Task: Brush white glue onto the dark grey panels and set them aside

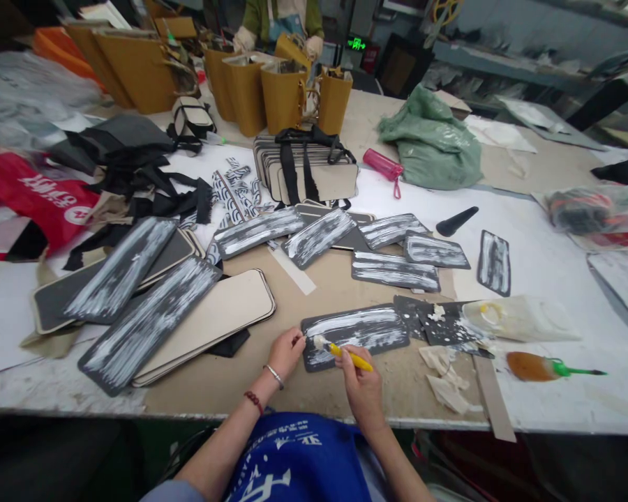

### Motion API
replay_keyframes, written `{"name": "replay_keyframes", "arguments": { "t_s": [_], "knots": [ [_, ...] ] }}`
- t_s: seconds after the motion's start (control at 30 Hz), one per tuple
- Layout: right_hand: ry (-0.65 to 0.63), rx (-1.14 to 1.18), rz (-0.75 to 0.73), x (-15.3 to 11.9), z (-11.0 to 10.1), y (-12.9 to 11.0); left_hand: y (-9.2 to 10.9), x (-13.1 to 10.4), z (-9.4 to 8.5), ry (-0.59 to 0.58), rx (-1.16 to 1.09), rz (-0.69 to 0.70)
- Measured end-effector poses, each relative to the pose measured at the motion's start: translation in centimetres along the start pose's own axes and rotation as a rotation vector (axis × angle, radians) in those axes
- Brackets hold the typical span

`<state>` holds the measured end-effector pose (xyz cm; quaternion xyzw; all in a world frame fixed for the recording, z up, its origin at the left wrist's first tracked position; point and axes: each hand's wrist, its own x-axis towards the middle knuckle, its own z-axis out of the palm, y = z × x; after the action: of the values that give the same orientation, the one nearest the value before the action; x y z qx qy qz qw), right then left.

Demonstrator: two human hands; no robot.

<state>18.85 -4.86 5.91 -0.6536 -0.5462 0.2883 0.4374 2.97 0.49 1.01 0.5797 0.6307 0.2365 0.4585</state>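
My right hand is closed around a yellow-handled brush, whose pale tip touches the left part of a dark panel streaked with white. At that panel's left edge is my left hand, its fingers pinched together at the corner. More dark panels with white streaks lie behind, among them one at centre right and a long one at the left, which rests over a stack of beige panels. Right of the panel in front of me, a translucent container lies on a white-spattered dark sheet.
An orange bottle with a green cap lies at the right. Behind stand strapped beige panels, a pink pouch and a green plastic bag. Across the table, a person in green handles tan bags. Black strips lie back left.
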Motion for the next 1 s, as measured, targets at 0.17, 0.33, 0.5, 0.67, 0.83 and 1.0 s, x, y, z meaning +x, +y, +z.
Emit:
{"name": "replay_keyframes", "arguments": {
  "t_s": [0.17, 0.33, 0.5, 0.67, 0.83, 1.0],
  "knots": [
    [-0.028, 0.075, 0.098, -0.4, 0.1, -0.2, -0.3, 0.0, 0.2, -0.005, 0.012, 0.013],
    [0.044, 0.082, 0.151, 1.1, -1.9, 2.6, -0.2, -0.2, 0.0, -0.028, 0.02, 0.041],
    [0.313, -0.04, 0.22, 5.5, -7.7, 6.8, -0.1, -0.3, -0.2, -0.036, 0.035, 0.074],
    [0.394, -0.162, 0.181, 7.7, -10.4, 8.4, 0.4, -0.6, -0.4, -0.016, 0.053, 0.056],
    [0.408, -0.273, 0.098, 7.7, -11.4, 8.1, 0.8, -1.0, -0.7, -0.002, 0.036, 0.035],
    [0.413, -0.421, 0.024, 6.1, -13.3, 6.9, 1.9, -1.3, -1.6, 0.012, -0.114, -0.038]
  ]
}}
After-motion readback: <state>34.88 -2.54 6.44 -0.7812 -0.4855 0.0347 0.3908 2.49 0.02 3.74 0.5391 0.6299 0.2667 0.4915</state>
